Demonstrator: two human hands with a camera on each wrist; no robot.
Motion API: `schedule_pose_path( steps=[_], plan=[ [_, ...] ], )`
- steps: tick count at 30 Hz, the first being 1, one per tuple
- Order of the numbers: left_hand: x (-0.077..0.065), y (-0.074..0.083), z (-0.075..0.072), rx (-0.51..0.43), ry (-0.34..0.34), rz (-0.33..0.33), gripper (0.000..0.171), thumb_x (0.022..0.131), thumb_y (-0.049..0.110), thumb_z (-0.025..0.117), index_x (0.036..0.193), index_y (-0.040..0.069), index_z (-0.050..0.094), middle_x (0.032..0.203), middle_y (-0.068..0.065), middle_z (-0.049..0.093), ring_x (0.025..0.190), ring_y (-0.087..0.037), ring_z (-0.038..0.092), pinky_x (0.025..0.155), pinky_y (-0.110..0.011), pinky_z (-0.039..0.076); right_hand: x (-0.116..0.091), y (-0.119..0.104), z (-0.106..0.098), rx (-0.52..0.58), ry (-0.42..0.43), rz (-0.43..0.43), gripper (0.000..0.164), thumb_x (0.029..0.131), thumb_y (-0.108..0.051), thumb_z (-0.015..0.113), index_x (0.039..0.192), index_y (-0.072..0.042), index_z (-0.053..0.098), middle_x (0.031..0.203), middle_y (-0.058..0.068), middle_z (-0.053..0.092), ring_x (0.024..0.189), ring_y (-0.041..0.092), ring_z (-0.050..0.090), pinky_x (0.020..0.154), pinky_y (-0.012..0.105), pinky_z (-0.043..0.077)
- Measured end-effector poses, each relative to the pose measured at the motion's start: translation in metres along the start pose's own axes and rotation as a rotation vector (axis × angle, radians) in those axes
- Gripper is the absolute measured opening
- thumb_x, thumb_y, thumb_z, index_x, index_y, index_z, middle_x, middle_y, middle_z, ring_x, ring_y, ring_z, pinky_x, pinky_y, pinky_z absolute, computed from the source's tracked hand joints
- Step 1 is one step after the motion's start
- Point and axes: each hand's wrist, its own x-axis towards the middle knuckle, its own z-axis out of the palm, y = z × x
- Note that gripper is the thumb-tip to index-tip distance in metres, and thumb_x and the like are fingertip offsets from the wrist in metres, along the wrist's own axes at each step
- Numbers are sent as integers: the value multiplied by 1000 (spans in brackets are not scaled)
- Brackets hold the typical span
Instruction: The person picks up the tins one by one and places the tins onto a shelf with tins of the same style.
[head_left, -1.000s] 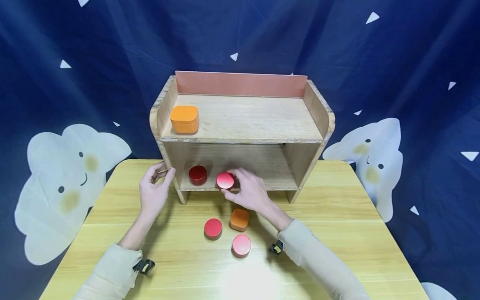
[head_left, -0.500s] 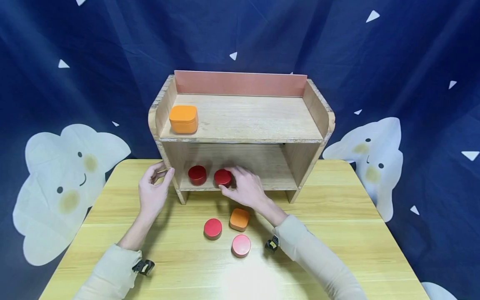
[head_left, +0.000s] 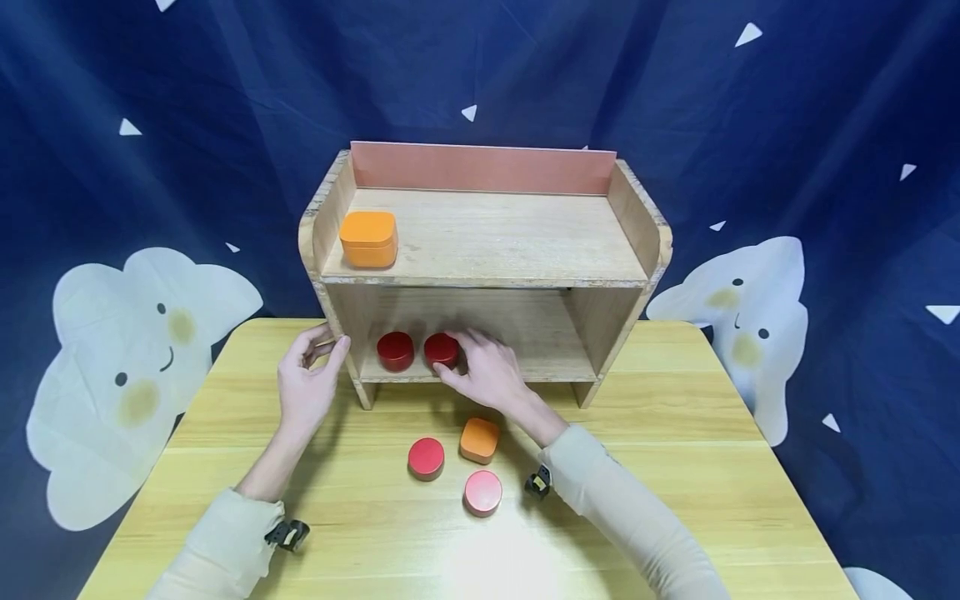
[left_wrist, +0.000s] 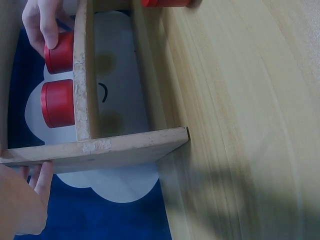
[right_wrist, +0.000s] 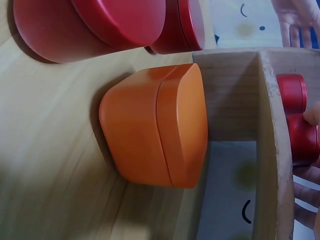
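Left hand [head_left: 306, 385]: fingers extended, touching the side of a pale wooden two-tier shelf [head_left: 495, 237]. Orange, round-cornered square tin [head_left: 369, 239]: stands on upper tier. Dark-red cylindrical tin [head_left: 395, 352]: lower tier. Matching red tin [head_left: 440, 351]: stands just beside it, clasped by right hand [head_left: 490, 369]. Step looks like final placing; next move probably calls for letting go cleanly, neighbour unnudged.

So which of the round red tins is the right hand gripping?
The right-hand red tin on the lower shelf: the right hand grips it. The left tin beside it and the two tins on the table are untouched.
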Motion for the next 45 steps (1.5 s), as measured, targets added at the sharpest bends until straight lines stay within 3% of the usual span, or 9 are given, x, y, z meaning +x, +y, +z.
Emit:
schedule_pose_path(
  steps=[10,18,28,34,45],
  plan=[
    [1,-1,1,-8,3,6,30,97,8,75,124,-4,70,101,31,69,90,9,69,69,-7,56,5,0,-1,10,-9,-22,56,94,-54,71,137,-18,67,123,2,74,103,22,74,73,41,65],
    [0,0,1,-2,-1,3,30,97,9,75,124,-2,71,102,31,69,91,8,69,71,-7,56,-4,4,-13,7,-27,-12,62,93,-57,70,141,-17,65,126,5,72,112,27,72,77,46,65],
    [0,0,1,-9,3,15,29,97,8,75,123,-4,71,101,31,70,91,8,70,71,-7,57,-26,11,-28,-24,11,-64,65,91,-59,70,140,-15,65,126,4,71,108,23,70,69,38,63],
    [-1,0,1,-10,5,11,29,97,8,75,123,-3,71,101,31,70,91,8,70,70,-7,56,-42,11,-37,-30,-1,-70,64,90,-57,72,137,-14,65,119,4,71,101,22,68,76,38,62],
    [-1,-1,1,-5,7,6,30,97,8,75,123,-4,70,101,31,69,91,8,69,71,-7,56,-75,12,-45,-16,-22,-75,66,88,-56,76,138,-14,65,122,4,71,109,25,69,87,43,62]
  ],
)
